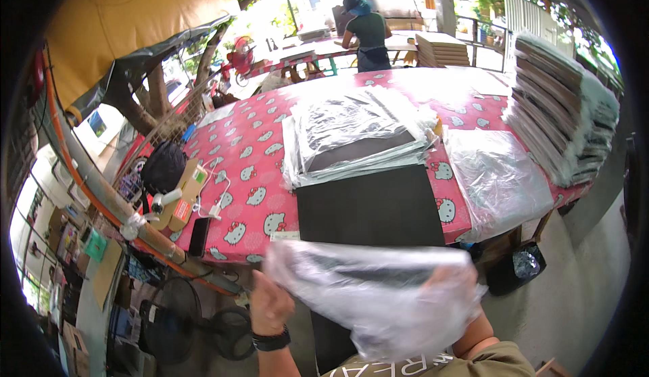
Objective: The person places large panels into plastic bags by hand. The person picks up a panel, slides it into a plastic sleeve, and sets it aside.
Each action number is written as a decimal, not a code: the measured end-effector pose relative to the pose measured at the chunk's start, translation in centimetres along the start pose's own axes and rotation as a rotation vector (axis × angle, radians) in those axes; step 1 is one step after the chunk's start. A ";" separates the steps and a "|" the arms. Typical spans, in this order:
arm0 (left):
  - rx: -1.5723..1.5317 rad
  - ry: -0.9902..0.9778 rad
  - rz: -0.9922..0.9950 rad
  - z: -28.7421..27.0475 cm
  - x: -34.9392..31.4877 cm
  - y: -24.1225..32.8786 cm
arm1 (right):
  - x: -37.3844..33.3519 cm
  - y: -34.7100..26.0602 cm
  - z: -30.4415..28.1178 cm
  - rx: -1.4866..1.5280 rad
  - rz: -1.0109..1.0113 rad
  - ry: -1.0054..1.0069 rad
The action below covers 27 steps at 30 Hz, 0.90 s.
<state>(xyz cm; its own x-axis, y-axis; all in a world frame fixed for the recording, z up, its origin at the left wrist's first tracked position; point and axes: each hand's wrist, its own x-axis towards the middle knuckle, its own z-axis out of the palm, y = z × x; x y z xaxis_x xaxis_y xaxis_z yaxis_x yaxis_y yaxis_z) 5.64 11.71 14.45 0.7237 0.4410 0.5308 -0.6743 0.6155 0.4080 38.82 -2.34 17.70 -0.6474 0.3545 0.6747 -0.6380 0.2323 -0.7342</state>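
A crumpled clear plastic bag [372, 289] is stretched in the air between my hands, blurred by motion, above the near table edge. At its left end, my left hand [272, 302], with a dark wristband, is closed with curled fingers against the plastic. My right hand [451, 286] grips the other end and shows only dimly through the film. Behind the bag, a flat black sheet [368, 204] lies on the table and reaches over its near edge. A stack of plastic-wrapped dark sheets [358, 130] rests just beyond it.
A pink patterned cloth covers the table [253, 198]. Clear plastic bags [497, 177] lie at right, before a tall wrapped stack [561, 106]. A phone [199, 236] and an open carton [182, 204] sit at left. A black fan [172, 316] stands below. Another person [370, 39] works beyond.
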 end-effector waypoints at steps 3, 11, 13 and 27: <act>0.526 0.695 -0.185 3.0 0.2 -4.3 | -1.9 -1.7 0.3 0.152 -0.133 0.185; 0.413 0.468 0.285 -0.2 0.0 -2.1 | -2.7 -3.4 3.2 0.378 -0.301 0.304; 0.295 0.548 0.434 1.2 2.1 -1.1 | -2.7 -3.4 3.7 0.416 -0.306 0.297; 0.266 0.244 -0.523 1.2 -0.1 -8.2 | -8.3 -7.3 0.4 0.058 -0.621 0.935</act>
<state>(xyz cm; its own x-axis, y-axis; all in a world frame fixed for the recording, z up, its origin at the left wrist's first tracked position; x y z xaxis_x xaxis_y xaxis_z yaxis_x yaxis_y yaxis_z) 10.95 5.79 11.94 0.9588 0.2812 0.0392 -0.2128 0.6204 0.7549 48.70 -7.31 17.52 0.3408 0.7377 0.5829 -0.7752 0.5712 -0.2697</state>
